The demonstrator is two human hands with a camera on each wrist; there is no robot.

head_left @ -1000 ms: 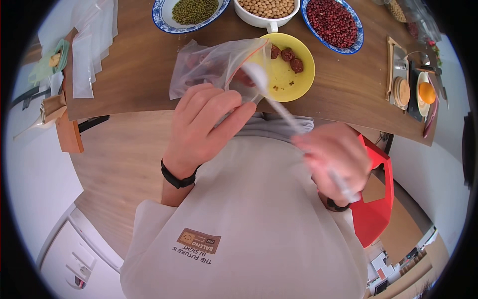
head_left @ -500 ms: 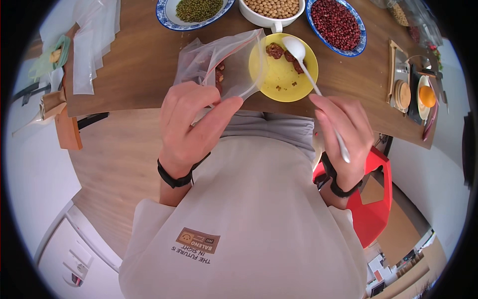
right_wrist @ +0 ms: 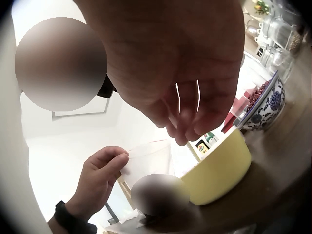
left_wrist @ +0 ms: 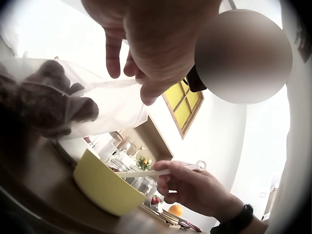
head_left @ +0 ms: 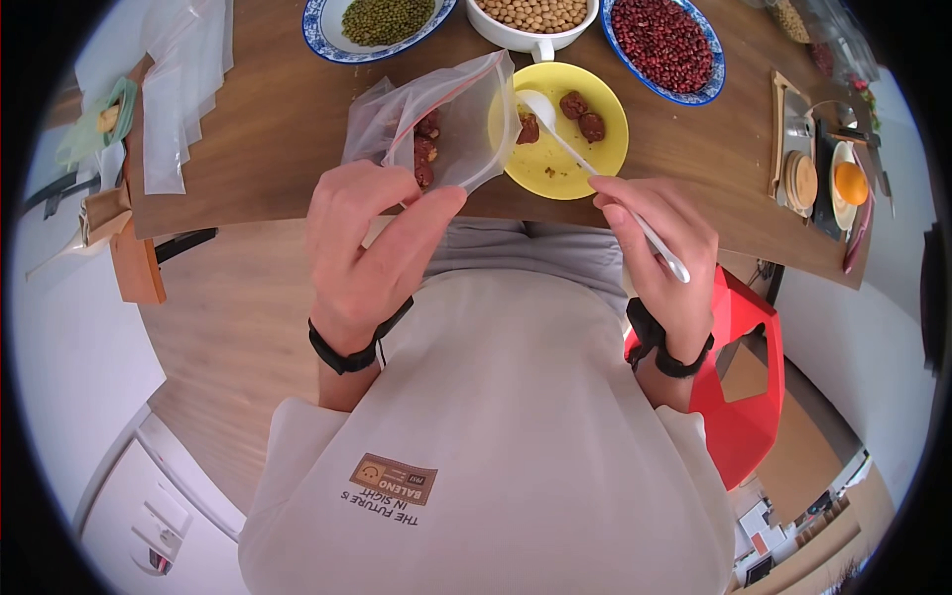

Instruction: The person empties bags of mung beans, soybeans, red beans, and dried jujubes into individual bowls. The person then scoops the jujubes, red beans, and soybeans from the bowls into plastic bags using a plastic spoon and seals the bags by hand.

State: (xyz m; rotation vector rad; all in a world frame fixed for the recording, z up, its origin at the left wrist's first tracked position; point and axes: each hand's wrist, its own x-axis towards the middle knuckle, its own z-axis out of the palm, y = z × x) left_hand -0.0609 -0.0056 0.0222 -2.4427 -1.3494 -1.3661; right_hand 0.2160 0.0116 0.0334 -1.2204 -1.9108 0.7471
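My left hand (head_left: 362,253) pinches the near edge of a clear zip bag (head_left: 461,124), holding its mouth open toward the right. Several wrinkled reddish-brown pieces, like dried dates (head_left: 424,151), lie inside the bag. Between the thumb and fingers of my right hand (head_left: 669,248) is the handle of a white spoon (head_left: 575,154). The spoon's head is down in a yellow bowl (head_left: 565,183), right beside one brown piece (head_left: 528,131). Two more brown pieces (head_left: 592,126) sit at the bowl's right side, with small crumbs near the bottom. The bag's mouth overlaps the bowl's left rim in the head view.
Behind the bowl stand a dish of green beans (head_left: 387,22), a white pot of chickpeas (head_left: 526,15) and a dish of red beans (head_left: 661,45). Flat plastic bags (head_left: 183,109) lie at the left. An orange (head_left: 850,184) and a wooden tray (head_left: 776,139) are at the right.
The spoon has swung from the bag's mouth back into the bowl, then left across it to the piece near the bag. The left hand still holds the bag, its mouth now wider open.
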